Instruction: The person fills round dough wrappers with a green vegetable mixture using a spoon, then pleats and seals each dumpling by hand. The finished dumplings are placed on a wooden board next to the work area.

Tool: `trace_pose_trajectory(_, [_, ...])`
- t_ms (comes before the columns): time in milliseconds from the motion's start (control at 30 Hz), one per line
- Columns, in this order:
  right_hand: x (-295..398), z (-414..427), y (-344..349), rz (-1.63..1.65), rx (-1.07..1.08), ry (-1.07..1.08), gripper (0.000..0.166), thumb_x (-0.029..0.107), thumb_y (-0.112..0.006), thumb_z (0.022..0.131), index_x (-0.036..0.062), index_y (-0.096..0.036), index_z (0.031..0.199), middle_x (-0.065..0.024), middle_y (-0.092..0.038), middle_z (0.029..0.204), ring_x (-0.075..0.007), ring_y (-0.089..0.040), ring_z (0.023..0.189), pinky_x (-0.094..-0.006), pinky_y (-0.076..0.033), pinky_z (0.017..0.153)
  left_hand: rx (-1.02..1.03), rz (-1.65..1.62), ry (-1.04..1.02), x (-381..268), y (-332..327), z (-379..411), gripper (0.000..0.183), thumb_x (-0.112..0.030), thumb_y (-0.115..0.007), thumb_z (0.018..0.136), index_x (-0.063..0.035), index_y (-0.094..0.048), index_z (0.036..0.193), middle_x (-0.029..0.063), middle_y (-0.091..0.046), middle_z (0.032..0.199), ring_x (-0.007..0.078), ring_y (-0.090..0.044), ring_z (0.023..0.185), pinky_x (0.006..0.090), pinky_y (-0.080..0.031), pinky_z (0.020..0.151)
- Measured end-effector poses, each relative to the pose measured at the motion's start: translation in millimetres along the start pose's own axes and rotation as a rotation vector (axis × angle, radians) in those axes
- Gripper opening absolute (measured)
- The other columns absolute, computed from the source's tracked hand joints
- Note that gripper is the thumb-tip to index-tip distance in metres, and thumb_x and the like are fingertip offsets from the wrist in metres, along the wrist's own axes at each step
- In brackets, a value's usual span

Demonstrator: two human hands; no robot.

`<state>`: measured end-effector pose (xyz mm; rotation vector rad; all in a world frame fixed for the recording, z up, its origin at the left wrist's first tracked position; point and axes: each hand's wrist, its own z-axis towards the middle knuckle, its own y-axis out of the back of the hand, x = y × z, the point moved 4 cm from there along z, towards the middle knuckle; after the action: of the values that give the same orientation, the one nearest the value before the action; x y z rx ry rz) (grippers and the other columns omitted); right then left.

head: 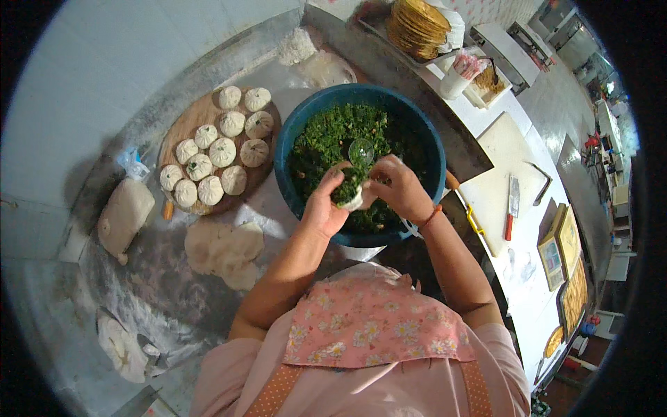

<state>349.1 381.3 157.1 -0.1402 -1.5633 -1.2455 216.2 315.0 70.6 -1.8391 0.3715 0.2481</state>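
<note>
My left hand (pixel 325 206) cradles a dough wrapper (pixel 353 201) heaped with chopped green filling (pixel 345 192). At the wrapper's right edge, the fingers of my right hand (pixel 397 187) pinch the dough; they look slightly blurred. Both hands are above a large blue tub (pixel 282 156) of chopped greens (pixel 338 125). A clear round scoop or ladle bowl (pixel 361 151) rests on the greens just beyond my fingers. To the left, several pleated buns (pixel 222 152) sit on a round wooden board (pixel 174 125). Flat dough wrappers (pixel 224 247) lie overlapping on the floured metal worktop.
A dough lump in a plastic bag (pixel 125 213) is at the left, with a cloth (pixel 121 346) nearer me. On the right-hand counter are a cutting board (pixel 495 161), a red-handled knife (pixel 511 208), a box (pixel 560 242) and a straw-filled cup (pixel 456 81). A raised metal edge (pixel 443 112) borders the tub.
</note>
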Motion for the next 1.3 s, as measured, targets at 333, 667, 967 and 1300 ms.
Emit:
trace_pose_trajectory(333, [34, -3, 11, 0.14, -0.048, -0.027, 0.014, 0.007, -0.068, 0.076, 0.0004, -0.06, 0.085, -0.0127, -0.056, 0.088, -0.0266, -0.059, 0.08, -0.0333, -0.048, 0.07, -0.018, -0.051, 0.0, -15, -33, -15, 0.03, -0.023, -0.043, 0.095, -0.0062, -0.059, 0.114, 0.01, -0.064, 0.108, 0.0208, -0.061, 0.098, 0.0362, -0.05, 0.085])
trace_pose_trajectory(667, [27, -8, -3, -0.092, 0.05, 0.145, 0.02, 0.007, -0.068, 0.074, 0.0013, -0.058, 0.091, -0.016, -0.056, 0.089, -0.0343, -0.059, 0.081, -0.0395, -0.048, 0.071, 0.056, -0.004, -0.008, -7, -8, -6, 0.032, -0.029, -0.047, 0.094, -0.0075, -0.058, 0.114, 0.0099, -0.062, 0.112, 0.0243, -0.062, 0.099, 0.0394, -0.049, 0.088])
trace_pose_trajectory(967, [17, -10, -9, -0.057, -0.007, 0.144, 0.015, 0.003, -0.065, 0.076, -0.0002, -0.056, 0.089, -0.0119, -0.057, 0.092, -0.029, -0.059, 0.087, -0.035, -0.048, 0.075, -0.227, 0.276, -0.079, 11, 10, 2, 0.023, -0.012, -0.052, 0.089, -0.0077, -0.056, 0.111, 0.0068, -0.06, 0.105, 0.017, -0.058, 0.102, 0.0346, -0.049, 0.086])
trace_pose_trajectory(1300, [22, -10, 0, -0.059, -0.158, 0.216, 0.016, 0.003, -0.067, 0.074, 0.0012, -0.059, 0.088, -0.0153, -0.057, 0.093, -0.0321, -0.059, 0.089, -0.0367, -0.048, 0.076, -0.135, 0.068, -0.083, 7, -4, -3, 0.022, -0.016, -0.052, 0.092, -0.0058, -0.06, 0.11, 0.0064, -0.063, 0.103, 0.0166, -0.06, 0.096, 0.0348, -0.05, 0.085])
